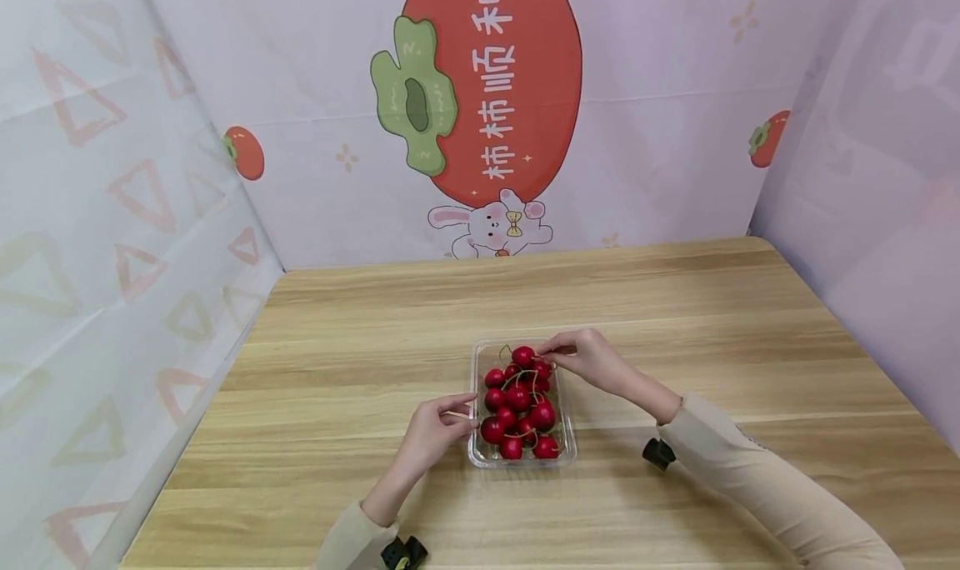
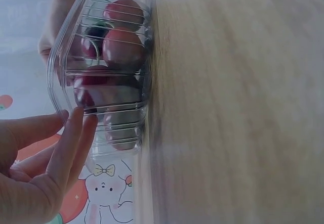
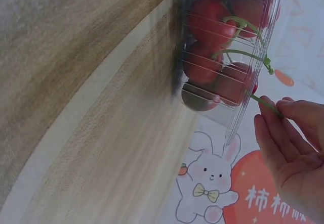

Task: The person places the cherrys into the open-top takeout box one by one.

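A clear plastic box point(image 1: 570, 453) stands on the table, filled with red cherries point(image 1: 517, 398) that have green stems. My left hand point(image 1: 437, 430) is at the box's left side; in the left wrist view its fairly straight fingers point(image 2: 66, 148) touch the rim and outer wall. At the far right corner, my right hand point(image 1: 592, 360) pinches a green cherry stem point(image 3: 267, 104) between thumb and fingertips. That stem leads to a cherry at the box's rim, partly hidden by the ribbed plastic in the right wrist view.
A wood-grain table point(image 1: 337, 328) lies under the box. Behind it hangs a printed cloth point(image 1: 645, 70) with a persimmon and a rabbit. Cloth walls stand at left and right. Black wrist devices point(image 1: 658, 453) sit by the beige sleeves point(image 1: 765, 478).
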Motion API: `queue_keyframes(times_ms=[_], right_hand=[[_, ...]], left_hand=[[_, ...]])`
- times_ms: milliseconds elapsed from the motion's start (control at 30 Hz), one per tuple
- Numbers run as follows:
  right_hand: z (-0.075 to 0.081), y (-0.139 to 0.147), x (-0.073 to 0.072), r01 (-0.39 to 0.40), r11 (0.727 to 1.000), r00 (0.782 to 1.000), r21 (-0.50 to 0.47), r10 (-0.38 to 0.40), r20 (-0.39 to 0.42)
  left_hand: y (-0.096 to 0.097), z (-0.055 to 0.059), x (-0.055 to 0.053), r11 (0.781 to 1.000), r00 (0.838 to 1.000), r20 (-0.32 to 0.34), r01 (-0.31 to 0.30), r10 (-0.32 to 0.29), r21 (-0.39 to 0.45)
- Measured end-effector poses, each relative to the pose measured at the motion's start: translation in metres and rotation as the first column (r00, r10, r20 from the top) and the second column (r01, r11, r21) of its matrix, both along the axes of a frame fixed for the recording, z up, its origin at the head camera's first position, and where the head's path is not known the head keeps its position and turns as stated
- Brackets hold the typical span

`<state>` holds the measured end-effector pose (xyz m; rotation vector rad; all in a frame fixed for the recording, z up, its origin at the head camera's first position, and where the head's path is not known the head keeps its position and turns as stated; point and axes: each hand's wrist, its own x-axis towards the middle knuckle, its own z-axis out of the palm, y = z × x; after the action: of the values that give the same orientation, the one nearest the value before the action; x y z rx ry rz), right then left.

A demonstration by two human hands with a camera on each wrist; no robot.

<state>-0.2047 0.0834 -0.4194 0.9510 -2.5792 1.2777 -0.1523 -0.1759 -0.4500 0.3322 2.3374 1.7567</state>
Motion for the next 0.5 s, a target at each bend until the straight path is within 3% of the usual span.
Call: queue_keyframes(times_ms=[300,500], right_hand=[[0.002,0.005,0.002,0.024,1.000,0.999,0.011,-0.024,-0.040],[0.004,0.015,0.006,0.046,0.999,0.989,0.029,-0.042,-0.140]], left_hand=[[-0.001,0.006,0.003,1.000,0.999,-0.038,-0.029,0.029,-0.003],[-0.009,0.011,0.004,0.983,0.980,-0.186,-0.106,0.076,-0.153]])
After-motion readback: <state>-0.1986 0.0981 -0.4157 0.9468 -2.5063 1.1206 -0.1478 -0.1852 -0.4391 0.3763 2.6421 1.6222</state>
